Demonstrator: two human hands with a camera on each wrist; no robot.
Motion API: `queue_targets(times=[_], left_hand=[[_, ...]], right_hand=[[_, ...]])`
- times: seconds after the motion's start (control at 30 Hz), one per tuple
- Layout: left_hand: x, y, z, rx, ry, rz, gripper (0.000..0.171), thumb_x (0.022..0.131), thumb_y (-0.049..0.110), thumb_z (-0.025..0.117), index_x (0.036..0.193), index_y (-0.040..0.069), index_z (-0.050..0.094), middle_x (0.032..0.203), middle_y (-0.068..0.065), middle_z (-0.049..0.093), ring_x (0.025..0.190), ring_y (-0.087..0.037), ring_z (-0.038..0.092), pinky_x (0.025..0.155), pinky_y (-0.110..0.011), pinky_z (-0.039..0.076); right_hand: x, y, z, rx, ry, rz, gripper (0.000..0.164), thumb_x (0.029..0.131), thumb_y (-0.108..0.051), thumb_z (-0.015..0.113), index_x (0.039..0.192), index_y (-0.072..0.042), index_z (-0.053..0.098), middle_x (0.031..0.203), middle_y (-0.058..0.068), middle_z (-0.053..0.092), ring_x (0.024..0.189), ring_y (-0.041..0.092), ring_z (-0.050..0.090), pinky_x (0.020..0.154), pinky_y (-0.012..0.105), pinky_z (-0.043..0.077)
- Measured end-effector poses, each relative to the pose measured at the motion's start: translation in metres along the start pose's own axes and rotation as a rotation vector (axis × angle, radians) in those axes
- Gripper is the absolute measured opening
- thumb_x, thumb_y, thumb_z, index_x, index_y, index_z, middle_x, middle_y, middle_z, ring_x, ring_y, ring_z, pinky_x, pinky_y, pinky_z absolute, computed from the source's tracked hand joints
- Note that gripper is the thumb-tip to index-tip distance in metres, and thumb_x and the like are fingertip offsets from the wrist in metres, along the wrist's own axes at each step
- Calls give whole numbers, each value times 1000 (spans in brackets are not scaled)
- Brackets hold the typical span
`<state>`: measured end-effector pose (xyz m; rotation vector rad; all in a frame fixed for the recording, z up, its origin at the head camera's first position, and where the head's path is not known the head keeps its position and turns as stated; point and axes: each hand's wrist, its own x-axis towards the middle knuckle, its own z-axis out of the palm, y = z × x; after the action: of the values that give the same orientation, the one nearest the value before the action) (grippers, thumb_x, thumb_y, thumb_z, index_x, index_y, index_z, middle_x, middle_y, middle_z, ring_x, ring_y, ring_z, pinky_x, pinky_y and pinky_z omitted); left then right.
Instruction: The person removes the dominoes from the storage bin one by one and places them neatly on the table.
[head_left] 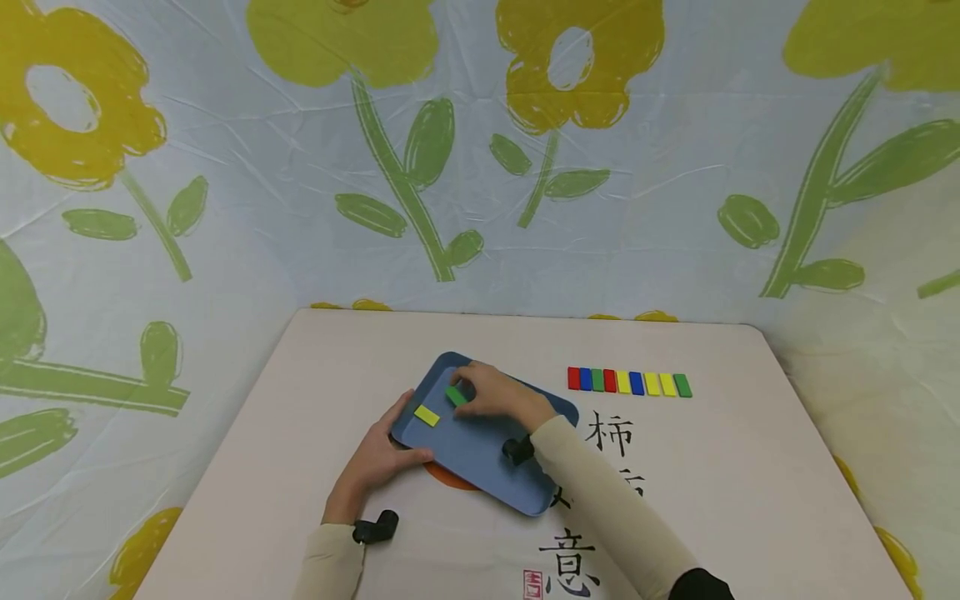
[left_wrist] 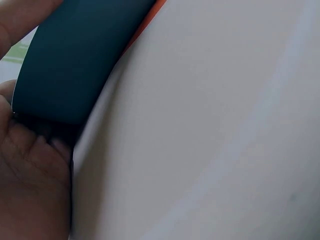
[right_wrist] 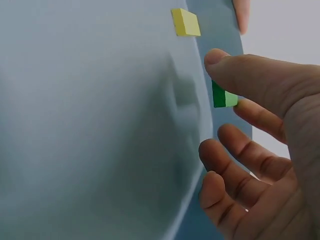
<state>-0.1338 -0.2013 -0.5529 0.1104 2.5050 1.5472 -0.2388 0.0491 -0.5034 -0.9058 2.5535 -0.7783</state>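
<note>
The right hand (head_left: 495,392) pinches a small green block (right_wrist: 225,96) between thumb and index finger over the blue tray (head_left: 480,450). Its other fingers are spread and bent beside the block in the right wrist view. A yellow block (head_left: 427,416) lies inside the tray near its left end. At that end the left hand (head_left: 382,454) grips the tray, thumb at the near rim and fingers along the far-left edge. In the left wrist view some of its fingers go under the tray's side (left_wrist: 65,65) and are partly hidden.
On the white table (head_left: 315,358), right of the tray, a row of red, blue, green and yellow blocks (head_left: 630,382) lies side by side. Black printed characters (head_left: 570,562) and a red seal mark (head_left: 532,585) show on the surface. An orange patch (head_left: 450,477) peeks out under the tray.
</note>
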Motion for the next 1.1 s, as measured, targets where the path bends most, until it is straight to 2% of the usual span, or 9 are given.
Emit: queue_targets(times=[0.3, 0.53, 0.8, 1.1], left_hand=[[0, -1, 0, -7, -1, -6, 111, 76, 39, 92, 163, 39, 24, 171, -4, 25, 158, -33, 23, 124, -62, 23], [1, -2, 0, 1, 3, -2, 111, 76, 38, 93, 164, 37, 25, 170, -5, 26, 157, -35, 23, 123, -64, 24], [1, -2, 1, -2, 4, -15, 112, 74, 39, 93, 163, 37, 26, 170, -4, 26, 158, -34, 22, 124, -63, 22], [1, -1, 1, -2, 6, -31, 112, 74, 38, 94, 163, 36, 26, 171, -4, 25, 158, -33, 21, 124, -63, 22]], right_hand=[[-10, 4, -9, 33, 47, -18, 51, 88, -27, 84, 132, -10, 65, 125, 12, 63, 113, 24, 61, 98, 42, 54], [-19, 9, -14, 58, 92, -25, 50, 88, -26, 83, 132, -9, 66, 120, 10, 63, 104, 20, 60, 91, 37, 55], [-30, 14, -21, 96, 131, -7, 47, 88, -25, 84, 128, -10, 67, 121, 12, 64, 102, 24, 61, 88, 36, 56], [-44, 23, -32, 135, 164, 44, 47, 87, -27, 84, 128, -10, 66, 120, 10, 64, 91, 18, 60, 81, 31, 57]])
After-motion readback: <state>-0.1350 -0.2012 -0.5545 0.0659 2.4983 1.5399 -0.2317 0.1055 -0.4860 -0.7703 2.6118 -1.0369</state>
